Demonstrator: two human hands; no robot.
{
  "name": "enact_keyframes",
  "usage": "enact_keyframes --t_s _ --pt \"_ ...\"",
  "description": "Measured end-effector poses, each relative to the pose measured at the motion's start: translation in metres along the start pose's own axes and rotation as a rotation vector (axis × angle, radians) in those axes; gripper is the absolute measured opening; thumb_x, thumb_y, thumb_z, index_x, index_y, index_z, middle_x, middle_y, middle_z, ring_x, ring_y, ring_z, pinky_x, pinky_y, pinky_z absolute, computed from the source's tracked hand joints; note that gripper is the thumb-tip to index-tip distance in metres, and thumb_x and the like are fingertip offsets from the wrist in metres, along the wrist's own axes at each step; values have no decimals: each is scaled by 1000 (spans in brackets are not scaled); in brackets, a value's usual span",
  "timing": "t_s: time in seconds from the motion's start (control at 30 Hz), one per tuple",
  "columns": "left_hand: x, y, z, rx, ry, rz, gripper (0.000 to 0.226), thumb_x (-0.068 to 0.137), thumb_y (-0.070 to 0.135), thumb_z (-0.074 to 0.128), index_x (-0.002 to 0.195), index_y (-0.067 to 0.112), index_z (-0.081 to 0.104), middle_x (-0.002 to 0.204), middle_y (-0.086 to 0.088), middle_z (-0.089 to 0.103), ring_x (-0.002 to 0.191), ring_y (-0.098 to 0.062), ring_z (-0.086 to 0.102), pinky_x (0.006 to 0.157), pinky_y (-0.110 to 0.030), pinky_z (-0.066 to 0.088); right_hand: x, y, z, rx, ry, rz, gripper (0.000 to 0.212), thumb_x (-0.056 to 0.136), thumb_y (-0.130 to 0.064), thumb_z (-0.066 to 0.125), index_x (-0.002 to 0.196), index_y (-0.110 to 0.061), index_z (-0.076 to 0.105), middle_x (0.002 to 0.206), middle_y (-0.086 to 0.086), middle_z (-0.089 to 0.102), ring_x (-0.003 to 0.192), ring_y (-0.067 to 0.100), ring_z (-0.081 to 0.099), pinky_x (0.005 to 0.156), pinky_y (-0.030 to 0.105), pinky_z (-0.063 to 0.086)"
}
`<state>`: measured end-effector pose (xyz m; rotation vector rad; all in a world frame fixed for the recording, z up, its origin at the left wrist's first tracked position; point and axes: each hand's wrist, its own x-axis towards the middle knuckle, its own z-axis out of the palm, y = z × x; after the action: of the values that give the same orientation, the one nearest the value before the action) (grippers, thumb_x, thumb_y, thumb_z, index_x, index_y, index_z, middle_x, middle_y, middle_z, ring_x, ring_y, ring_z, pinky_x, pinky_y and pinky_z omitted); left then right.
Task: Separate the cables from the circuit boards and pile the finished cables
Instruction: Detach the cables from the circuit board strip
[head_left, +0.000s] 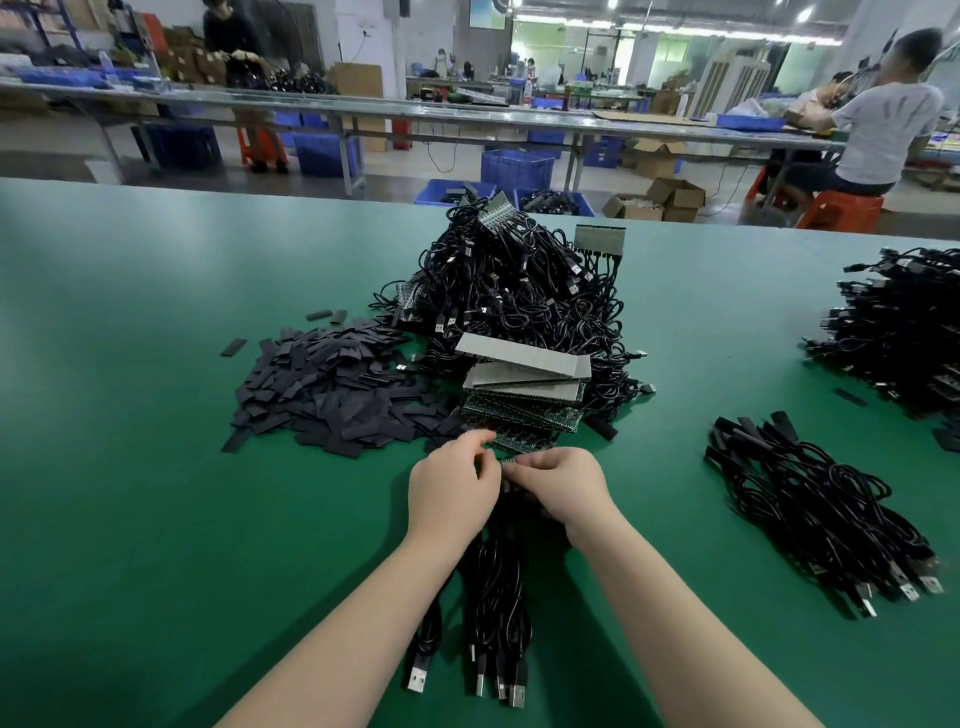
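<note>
While both hands meet at the middle of the green table (156, 467), a small circuit board strip (511, 459) is pinched between them, just in front of the stack of circuit boards (524, 395). The left hand (451, 488) is curled, with thumb and forefinger closed at the strip's left end. The right hand (558, 486) is curled too, its fingertips (511, 469) clamped on the same strip from the other side. So both sets of fingers are pretty much fully closed on it, nothing loose.

A bunch of black cables (493, 587) is seen hanging back from that strip toward the camera, lying flat on the table between the forearms, with the USB plugs (470, 675) at the near end. How exactly the cables are joined to the strip can't be told, since it's hidden under the hands.

Behind the board stack, a big tangled heap of cables (509, 296) still on their boards is piled up, with a couple of boards sticking out at the top. To its left, a spread of flat black sleeve pieces (332, 389) is scattered. Off to the right, well apart from the hands, a neat pile of finished cables (815, 509) is laid with the plugs pointing to the near right. Further right, at the edge, another dark heap (898, 332) is stacked.

Other workers and blue crates (517, 169) are visible beyond the table.
</note>
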<state>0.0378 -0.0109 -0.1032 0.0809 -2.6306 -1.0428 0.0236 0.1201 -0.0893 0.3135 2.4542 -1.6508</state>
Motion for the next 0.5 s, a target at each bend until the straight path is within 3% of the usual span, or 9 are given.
enact_keyframes --t_s 0.13,0.27,0.4,0.5 --pt "2 5 -1 75 -102 54 25 96 31 45 106 34 68 108 12 67 98 -11 61 86 -35 49 -3 13 -8 72 30 -62 8 83 -26 81 82 -26 73 76 -6 73 67 11 62 67 28 54" --pt "13 4 -9 -70 -334 24 19 91 34 53 105 33 66 106 15 63 97 -5 57 84 -25 48 -6 23 -13 179 51 -121 9 84 -21 80 83 -27 73 70 -11 74 65 2 67 62 18 54" --pt "7 4 -7 -98 -288 74 20 86 32 62 105 32 68 92 24 59 93 0 55 79 -18 42 -7 27 -17 211 58 -173 9 83 -20 81 88 -25 75 74 -8 76 65 4 69 65 21 57" --pt "3 4 -4 -120 -272 54 19 86 33 63 104 34 68 92 25 60 97 -1 57 80 -19 43 -7 29 -17 153 90 -205 12 83 -26 82 85 -34 72 75 -12 76 62 4 68 63 18 55"
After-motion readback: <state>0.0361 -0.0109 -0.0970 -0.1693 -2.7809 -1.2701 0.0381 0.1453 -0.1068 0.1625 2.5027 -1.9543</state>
